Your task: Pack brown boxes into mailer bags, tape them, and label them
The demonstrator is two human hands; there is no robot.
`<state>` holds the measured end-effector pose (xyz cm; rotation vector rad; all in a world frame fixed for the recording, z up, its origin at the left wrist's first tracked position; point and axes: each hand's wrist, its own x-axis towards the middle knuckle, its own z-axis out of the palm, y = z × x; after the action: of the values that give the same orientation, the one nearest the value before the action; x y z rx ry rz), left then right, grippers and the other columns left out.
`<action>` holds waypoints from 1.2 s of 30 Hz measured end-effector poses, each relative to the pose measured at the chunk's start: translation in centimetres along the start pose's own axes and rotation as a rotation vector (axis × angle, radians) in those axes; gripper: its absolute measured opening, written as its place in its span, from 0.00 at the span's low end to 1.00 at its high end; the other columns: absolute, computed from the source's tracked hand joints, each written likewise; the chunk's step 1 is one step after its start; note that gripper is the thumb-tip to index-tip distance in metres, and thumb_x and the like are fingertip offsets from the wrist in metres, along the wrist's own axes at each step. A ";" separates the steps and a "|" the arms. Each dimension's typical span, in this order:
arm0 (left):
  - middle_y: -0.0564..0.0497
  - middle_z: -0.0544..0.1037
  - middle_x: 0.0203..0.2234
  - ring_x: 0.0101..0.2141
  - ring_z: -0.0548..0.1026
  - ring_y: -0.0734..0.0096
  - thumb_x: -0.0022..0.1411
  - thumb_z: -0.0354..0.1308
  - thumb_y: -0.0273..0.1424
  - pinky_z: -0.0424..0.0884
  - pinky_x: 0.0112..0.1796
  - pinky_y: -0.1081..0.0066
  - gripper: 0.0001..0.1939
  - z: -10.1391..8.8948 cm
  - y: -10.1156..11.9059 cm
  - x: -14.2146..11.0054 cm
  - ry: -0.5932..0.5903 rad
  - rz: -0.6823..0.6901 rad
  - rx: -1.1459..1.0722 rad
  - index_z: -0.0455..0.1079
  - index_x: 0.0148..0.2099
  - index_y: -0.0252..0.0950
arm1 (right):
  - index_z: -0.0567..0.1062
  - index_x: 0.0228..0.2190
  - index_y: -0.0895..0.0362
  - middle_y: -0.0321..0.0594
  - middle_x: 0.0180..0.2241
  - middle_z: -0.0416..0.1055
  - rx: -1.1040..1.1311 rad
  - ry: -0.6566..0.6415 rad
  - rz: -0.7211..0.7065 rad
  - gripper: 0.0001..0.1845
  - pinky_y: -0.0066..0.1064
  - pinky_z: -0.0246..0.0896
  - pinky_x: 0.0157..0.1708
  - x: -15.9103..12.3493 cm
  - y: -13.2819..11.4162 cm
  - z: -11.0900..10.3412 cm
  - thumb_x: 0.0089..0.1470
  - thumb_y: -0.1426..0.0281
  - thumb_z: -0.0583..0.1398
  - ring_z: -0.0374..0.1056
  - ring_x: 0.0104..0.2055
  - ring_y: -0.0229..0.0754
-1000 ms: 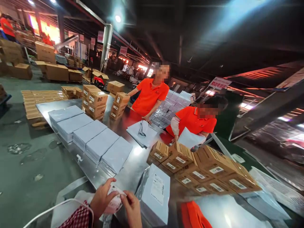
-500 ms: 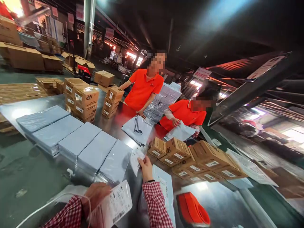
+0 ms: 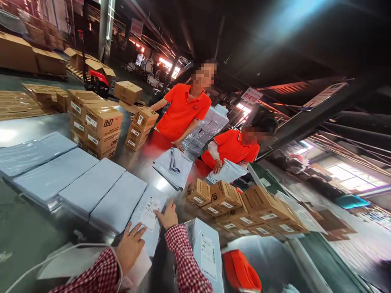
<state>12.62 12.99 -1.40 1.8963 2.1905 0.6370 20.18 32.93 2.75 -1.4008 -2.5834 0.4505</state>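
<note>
A white shipping label (image 3: 148, 211) is pressed flat onto the nearest grey mailer stack (image 3: 149, 217), which lies at the near end of a row of such stacks on the metal table (image 3: 24, 130). The right hand (image 3: 167, 215) is laid on the label's right edge, fingers extended and flat. The left hand (image 3: 130, 246) is spread near the label's lower left corner; whether it touches the label cannot be told. Just right of the hands a labelled grey parcel (image 3: 207, 252) is seen. Beyond it small cardboard boxes (image 3: 232, 201) are lined up. Two people in orange shirts (image 3: 183, 110) are stationed across the table.
</note>
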 end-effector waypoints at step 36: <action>0.42 0.84 0.38 0.37 0.82 0.62 0.71 0.41 0.36 0.78 0.41 0.64 0.22 -16.9 -2.6 -5.6 0.590 -0.349 -0.249 0.75 0.47 0.32 | 0.80 0.31 0.54 0.39 0.29 0.78 1.159 -0.652 -0.278 0.18 0.43 0.70 0.46 -12.6 -9.4 0.8 0.44 0.53 0.69 0.75 0.36 0.48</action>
<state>4.49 3.85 11.85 1.2599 2.5241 1.4544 19.42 17.37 5.16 -0.4902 -2.0352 2.1357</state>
